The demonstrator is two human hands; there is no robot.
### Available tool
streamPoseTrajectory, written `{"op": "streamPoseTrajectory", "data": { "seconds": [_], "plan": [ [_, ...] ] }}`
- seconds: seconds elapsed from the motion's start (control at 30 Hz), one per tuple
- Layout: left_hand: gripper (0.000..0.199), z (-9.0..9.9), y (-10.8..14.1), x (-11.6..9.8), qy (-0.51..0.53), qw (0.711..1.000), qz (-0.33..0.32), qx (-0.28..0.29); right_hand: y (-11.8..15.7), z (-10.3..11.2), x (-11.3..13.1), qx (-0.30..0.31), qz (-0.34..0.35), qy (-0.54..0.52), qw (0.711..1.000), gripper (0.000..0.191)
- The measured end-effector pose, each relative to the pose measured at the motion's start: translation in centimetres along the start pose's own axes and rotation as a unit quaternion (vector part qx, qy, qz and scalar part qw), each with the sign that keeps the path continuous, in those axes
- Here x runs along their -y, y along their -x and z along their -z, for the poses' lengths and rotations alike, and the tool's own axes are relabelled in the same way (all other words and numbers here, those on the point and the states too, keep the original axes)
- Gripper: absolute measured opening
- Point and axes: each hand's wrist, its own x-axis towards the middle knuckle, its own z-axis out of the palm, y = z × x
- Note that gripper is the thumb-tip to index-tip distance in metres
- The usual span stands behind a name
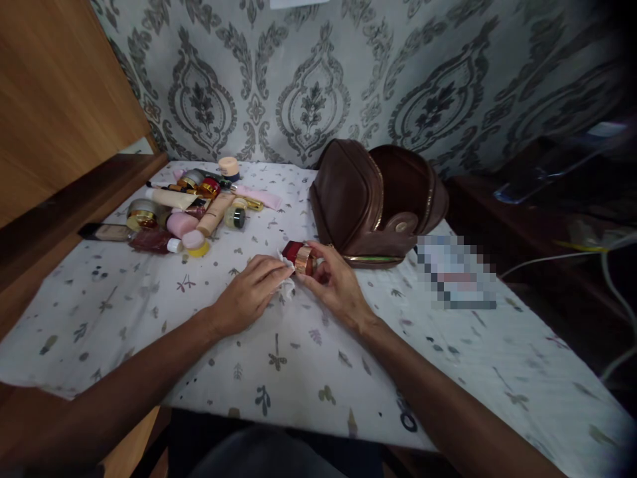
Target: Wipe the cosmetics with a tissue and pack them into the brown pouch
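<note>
Over the middle of the table, my right hand [339, 284] holds a small red cosmetic container with a shiny gold band [303, 260] between thumb and fingers. It lies tilted, its dark red end toward the left. My left hand [251, 292] pinches a crumpled white tissue [287, 289] and presses it to the container's left side. Part of the tissue is hidden under the left fingers. Just behind my right hand stands a brown leather bag [343, 199], its zipped top gaping wide.
Several cosmetics lie grouped at the back left, among them a tan tube [215, 214], a pink tube [259, 197] and a dark red bottle [152, 241]. A blurred-out flat item [455, 272] lies right of the bag. White cables [547, 255] run along the right side.
</note>
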Motion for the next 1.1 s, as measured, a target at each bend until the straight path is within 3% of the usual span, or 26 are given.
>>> {"op": "streamPoseTrajectory", "data": {
  "seconds": [0.2, 0.37, 0.53, 0.7, 0.83, 0.97, 1.1],
  "plan": [
    [0.041, 0.3, -0.1, -0.2, 0.007, 1.0, 0.002, -0.003, -0.1, 0.1, 0.4, -0.027, -0.039, -0.031, 0.998, 0.056],
    [0.04, 0.8, -0.3, 0.0, 0.0, 0.999, 0.021, -0.044, 0.3, -0.2, 1.1, 0.029, -0.086, -0.104, 0.99, 0.048],
    [0.039, 1.0, -0.4, -0.3, -0.027, 0.998, 0.002, -0.061, 0.4, -0.6, 1.7, 0.03, -0.127, -0.184, 0.974, 0.053],
    [0.041, 0.7, -0.6, -1.0, -0.085, 0.992, -0.076, -0.053, 0.2, -0.7, 2.3, 0.031, -0.18, -0.279, 0.943, 0.051],
    [0.039, 0.6, -0.8, -1.4, -0.1, 0.987, -0.114, -0.05, 0.2, -0.6, 2.8, 0.026, -0.239, -0.367, 0.899, 0.043],
    [0.042, 0.7, -1.0, -1.7, -0.057, 0.991, -0.091, -0.077, 0.2, -0.4, 3.0, 0.054, -0.261, -0.437, 0.859, 0.042],
    [0.048, 1.2, -0.9, -1.8, -0.017, 0.994, -0.051, -0.1, 0.1, -0.2, 2.9, 0.088, -0.259, -0.459, 0.845, 0.04]
  ]
}}
